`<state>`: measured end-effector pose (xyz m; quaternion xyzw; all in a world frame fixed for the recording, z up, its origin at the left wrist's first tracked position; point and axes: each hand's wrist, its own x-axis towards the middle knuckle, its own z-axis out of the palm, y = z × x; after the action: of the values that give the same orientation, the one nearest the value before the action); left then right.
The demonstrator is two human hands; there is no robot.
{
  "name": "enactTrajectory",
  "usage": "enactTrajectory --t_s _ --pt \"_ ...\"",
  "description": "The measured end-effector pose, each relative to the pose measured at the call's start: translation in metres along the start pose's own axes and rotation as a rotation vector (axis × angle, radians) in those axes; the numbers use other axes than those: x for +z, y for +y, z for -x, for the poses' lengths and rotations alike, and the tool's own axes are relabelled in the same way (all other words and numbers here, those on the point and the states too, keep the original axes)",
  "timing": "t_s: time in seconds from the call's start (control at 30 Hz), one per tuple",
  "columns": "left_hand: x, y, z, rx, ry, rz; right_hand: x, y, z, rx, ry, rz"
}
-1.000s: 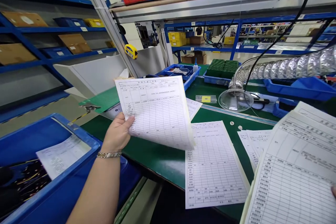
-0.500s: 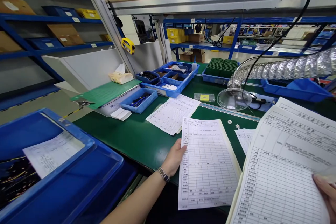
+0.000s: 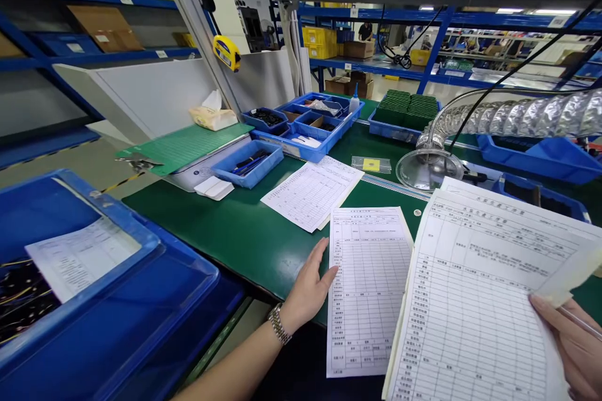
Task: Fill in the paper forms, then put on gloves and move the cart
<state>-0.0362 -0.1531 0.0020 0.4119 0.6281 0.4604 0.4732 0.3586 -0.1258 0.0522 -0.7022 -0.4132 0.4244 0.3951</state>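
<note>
At the lower left of the frame sits a big blue bin (image 3: 117,301) holding a printed sheet (image 3: 79,260) and a tangle of dark and yellow wires (image 3: 19,297). Above it, at the upper left, blue shelves (image 3: 47,56) carry cardboard boxes and small bins. Moving right, a green mat (image 3: 188,145) lies on a white device at the back edge of the green tabletop (image 3: 226,232), with a tissue pack (image 3: 214,116) behind it and a yellow tape measure (image 3: 226,53) hanging on the slanted metal post. A shallow blue tray (image 3: 248,164) with tools sits just beside a small white stack, and a larger divided blue tray (image 3: 305,128) with small parts lies behind it.

Near the middle, a loose form (image 3: 313,191) rests flat on the tabletop. Below it, the left hand (image 3: 308,288), with a metal watch at the wrist, lies open and palm down, its fingertips touching the left edge of a second form (image 3: 369,288), which lies flat in the lower middle of the frame and overhangs the near edge of the tabletop.

To the right, a stack of forms (image 3: 475,307) is held up, tilted, over the lower right of the frame, covering part of the flat form's right side. The right hand (image 3: 571,344) at the lower right corner grips this stack at its right edge, fingers closed on it, with the top sheet's corner curled up. Behind the stack stand a clear round lens on a bent metal neck (image 3: 429,168) and a silver ribbed hose (image 3: 527,116), with more blue bins beside them.
</note>
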Motion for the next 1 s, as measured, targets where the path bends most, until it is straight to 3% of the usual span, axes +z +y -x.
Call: enactTrajectory --t_s 0.1,0.23,0.33,0.43,0.53,0.6,0.67,0.83,1.0 --pt "-0.001 -0.002 0.001 0.021 0.011 -0.057 0.021 -0.017 -0.01 0.179 -0.136 -0.218" --pt "0.002 0.003 0.0 -0.046 -0.025 -0.012 0.073 -0.029 -0.028 0.184 -0.406 -0.248" --pt "0.004 0.001 0.0 0.079 -0.067 -0.15 0.118 -0.028 -0.037 -0.006 -0.535 -0.157" --pt "0.004 -0.012 -0.002 0.232 -0.2 -0.462 0.143 -0.023 -0.043 -0.336 -0.49 0.166" --pt "0.003 -0.028 -0.006 0.34 -0.286 -0.768 0.136 -0.022 -0.041 -0.473 -0.278 0.609" --pt "0.004 -0.035 -0.008 0.427 -0.276 -0.908 0.119 -0.02 -0.031 -0.482 -0.129 0.871" --pt "0.004 -0.037 -0.008 0.515 -0.264 -1.007 0.098 -0.017 -0.018 -0.426 -0.076 1.092" --pt "0.006 -0.033 -0.012 0.666 -0.266 -1.161 0.072 -0.007 -0.006 -0.185 -0.134 1.268" --pt "0.01 -0.033 -0.015 0.702 -0.265 -1.17 0.074 0.002 -0.019 -0.244 -0.017 1.401"
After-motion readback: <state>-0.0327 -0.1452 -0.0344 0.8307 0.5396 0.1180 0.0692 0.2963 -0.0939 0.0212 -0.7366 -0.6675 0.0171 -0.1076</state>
